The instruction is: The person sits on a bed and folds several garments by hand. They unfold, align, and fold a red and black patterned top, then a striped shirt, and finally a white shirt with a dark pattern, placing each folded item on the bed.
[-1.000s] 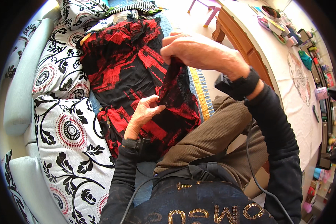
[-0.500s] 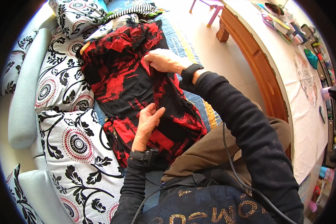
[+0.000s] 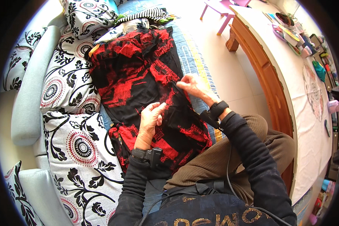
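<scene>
A red and black patterned garment [image 3: 130,90] lies spread lengthwise over the blue seat cover, its fabric creased. My left hand [image 3: 150,119] is closed in a pinch at the middle of the garment, thumb against forefinger. Farther up and to the right, my right hand [image 3: 194,87] pinches the cloth close to the garment's right edge. A short stretch of red and black fabric runs between the two hands. What lies under the fingertips is mostly hidden.
White cushions with black leaf patterns [image 3: 83,147] line the left side, beside a pale grey-blue armrest [image 3: 26,113]. A striped black-and-white cloth [image 3: 147,15] lies beyond the garment. To the right stands a wooden table [image 3: 263,64] with a white cover; a pink stool [image 3: 222,9] is behind.
My right hand has come down and to the right, nearer my left hand, and the raised fold of cloth has dropped flatter. My left hand has shifted slightly. The view has moved a little.
</scene>
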